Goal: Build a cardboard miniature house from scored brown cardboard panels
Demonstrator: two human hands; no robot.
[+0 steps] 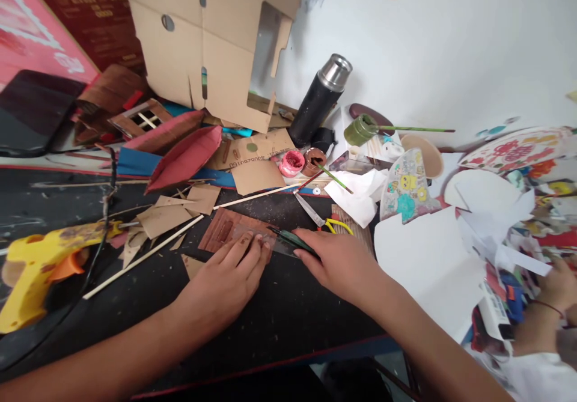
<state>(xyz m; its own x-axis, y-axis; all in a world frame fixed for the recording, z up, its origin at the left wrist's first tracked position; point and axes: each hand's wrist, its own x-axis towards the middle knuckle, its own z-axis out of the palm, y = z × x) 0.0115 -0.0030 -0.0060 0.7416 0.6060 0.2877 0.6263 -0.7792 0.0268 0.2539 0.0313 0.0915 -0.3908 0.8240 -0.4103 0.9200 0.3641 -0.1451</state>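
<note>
A brown-painted piece of cardboard [220,229] lies on the black table. My left hand [237,270] rests on it, palm down, fingers stretched out and pressing its right part. A clear flat strip [283,246] shows under and beside the fingertips; what it is I cannot tell for sure. My right hand [336,261] is closed around a slim dark green craft knife [293,238], whose tip points left, close to my left fingertips and the cardboard. Just beyond my right hand are yellow-handled scissors [331,225] and a piece of corrugated cardboard [354,225].
A yellow glue gun [49,264] with its cord lies left, near cardboard scraps [164,216] and a thin wooden stick [144,258]. Behind stand open paint jars [292,163], a black thermos [318,101] and a red paper boat [184,155]. Another person's hand [559,285] is at far right.
</note>
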